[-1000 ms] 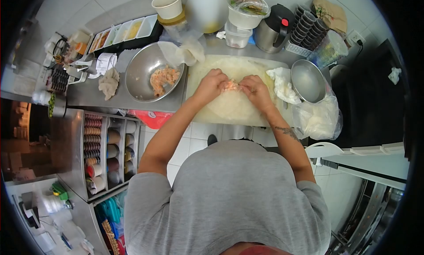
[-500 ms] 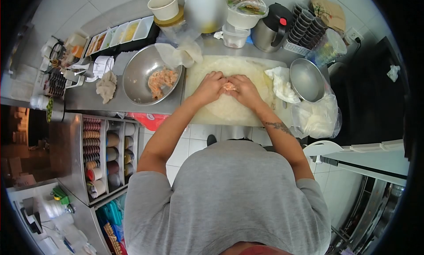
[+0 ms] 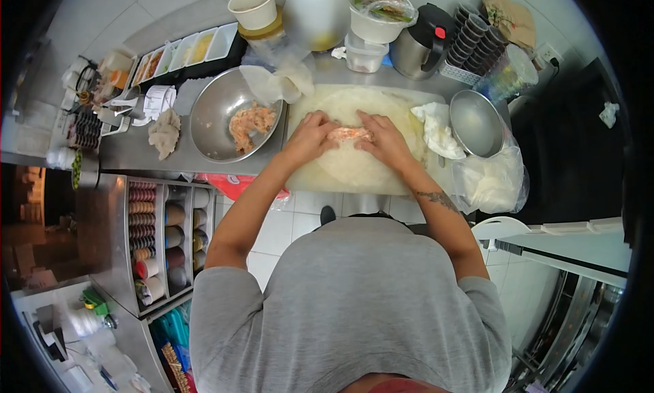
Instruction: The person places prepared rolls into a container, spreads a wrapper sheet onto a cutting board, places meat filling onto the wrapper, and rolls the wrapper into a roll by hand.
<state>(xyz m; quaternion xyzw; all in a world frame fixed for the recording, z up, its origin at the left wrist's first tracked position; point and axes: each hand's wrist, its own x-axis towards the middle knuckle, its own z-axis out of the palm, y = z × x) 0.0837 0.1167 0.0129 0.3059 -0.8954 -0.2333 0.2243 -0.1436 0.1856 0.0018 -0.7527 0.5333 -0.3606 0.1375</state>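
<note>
A short log of pinkish-orange filling (image 3: 349,134) lies crosswise on a thin, pale round wrapper (image 3: 351,167), which is spread on the cutting board (image 3: 388,184). My left hand (image 3: 311,139) touches the filling's left end, its fingers apart. At the right end rests my right hand (image 3: 383,141), with fingers spread and the thumb side against the filling. Left of the board, a steel bowl (image 3: 211,110) holds more of the orange filling (image 3: 251,124). Pale translucent sheets (image 3: 283,82) hang over that bowl's right rim.
A white cloth (image 3: 437,131) and an empty round metal pan (image 3: 475,124) sit at the right, above a plastic bag of pale sheets (image 3: 492,182). Behind the board stand a steel jug (image 3: 413,49), tubs (image 3: 364,54) and stacked black cups (image 3: 470,42). A crumpled cloth (image 3: 164,133) lies left.
My hands were close together around the filling; they have moved apart toward its two ends. The filling now shows as a longer log between them.
</note>
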